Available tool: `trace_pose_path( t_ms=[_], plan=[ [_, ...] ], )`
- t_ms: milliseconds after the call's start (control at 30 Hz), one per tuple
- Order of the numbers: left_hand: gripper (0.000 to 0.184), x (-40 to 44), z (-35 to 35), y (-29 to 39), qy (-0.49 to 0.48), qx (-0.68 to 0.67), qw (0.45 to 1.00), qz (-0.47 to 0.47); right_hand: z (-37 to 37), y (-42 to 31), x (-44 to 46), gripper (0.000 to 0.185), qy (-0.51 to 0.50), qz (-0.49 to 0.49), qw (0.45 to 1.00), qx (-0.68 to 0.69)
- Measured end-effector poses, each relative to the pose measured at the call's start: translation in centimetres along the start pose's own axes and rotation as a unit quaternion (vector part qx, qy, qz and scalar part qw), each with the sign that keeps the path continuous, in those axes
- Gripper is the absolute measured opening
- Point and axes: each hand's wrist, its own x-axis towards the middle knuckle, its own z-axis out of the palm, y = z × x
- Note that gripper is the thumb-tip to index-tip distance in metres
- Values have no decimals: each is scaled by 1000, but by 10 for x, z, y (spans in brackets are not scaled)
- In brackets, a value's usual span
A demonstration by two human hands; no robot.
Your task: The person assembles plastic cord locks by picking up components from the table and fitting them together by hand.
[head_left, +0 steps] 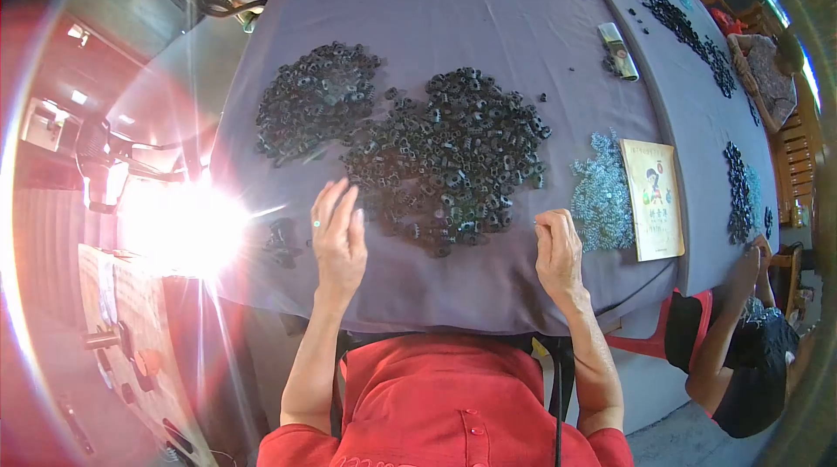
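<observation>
My left hand [338, 240] is over the near left edge of a large heap of small black ring-like plastic parts [453, 149]. Its fingers are stretched out with the thumb apart, and nothing shows in them. To the right of the heap, my right hand [559, 251] has its fingers curled in against the thumb. Whatever it may pinch is too small or hidden to make out. A second heap of black parts [316, 96] lies farther left and touches the large one. Beside my right hand spreads a pile of small pale-blue clear pieces [603, 197].
A yellow booklet [656, 201] lies right of the clear pieces on the grey tablecloth [488, 5]. Farther back is a green and white packet [619, 53]. At the right table, a person [750, 362] sits near more black parts [739, 192]. Glare [183, 227] washes out the left side.
</observation>
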Motion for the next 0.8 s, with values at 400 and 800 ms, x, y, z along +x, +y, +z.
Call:
trace_pose_path(
  t_ms=[400, 800],
  plan=[
    [72, 24, 49, 15, -162, 123, 974, 98, 5, 4, -2, 8, 13, -2, 1000, 7],
    [50, 36, 48, 35, -177, 87, 964, 176, 5, 3, -2, 7, 10, -1, 1000, -3]
  ],
)
